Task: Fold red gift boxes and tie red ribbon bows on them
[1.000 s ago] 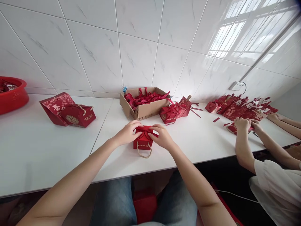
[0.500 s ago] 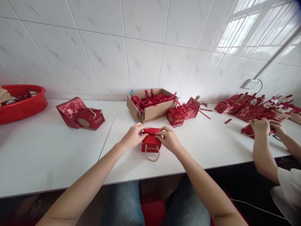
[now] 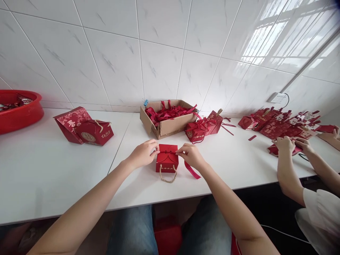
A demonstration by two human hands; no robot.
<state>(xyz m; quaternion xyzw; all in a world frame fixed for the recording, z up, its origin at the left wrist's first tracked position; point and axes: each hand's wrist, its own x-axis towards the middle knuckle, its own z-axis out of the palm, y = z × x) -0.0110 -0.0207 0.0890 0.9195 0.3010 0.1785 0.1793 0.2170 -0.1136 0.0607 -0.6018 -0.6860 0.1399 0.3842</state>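
A small red gift box (image 3: 166,162) with a gold rope handle stands on the white table (image 3: 53,170) right in front of me. My left hand (image 3: 143,154) is closed in a pinch at the box's upper left edge. My right hand (image 3: 190,156) pinches a red ribbon (image 3: 191,170) at the box's upper right. The ribbon's loose end trails down onto the table to the right of the box.
Behind the box is a cardboard tray of red ribbons (image 3: 168,117) with finished bowed boxes (image 3: 202,128) beside it. Two red boxes (image 3: 83,126) lie at left, a red basin (image 3: 16,109) at far left. A co-worker's hands (image 3: 290,145) handle flat red boxes (image 3: 281,124) at right.
The ribbon that lay bunched over the box's top has been drawn out to the right, and its end now hangs on the table. My hands have spread slightly apart.
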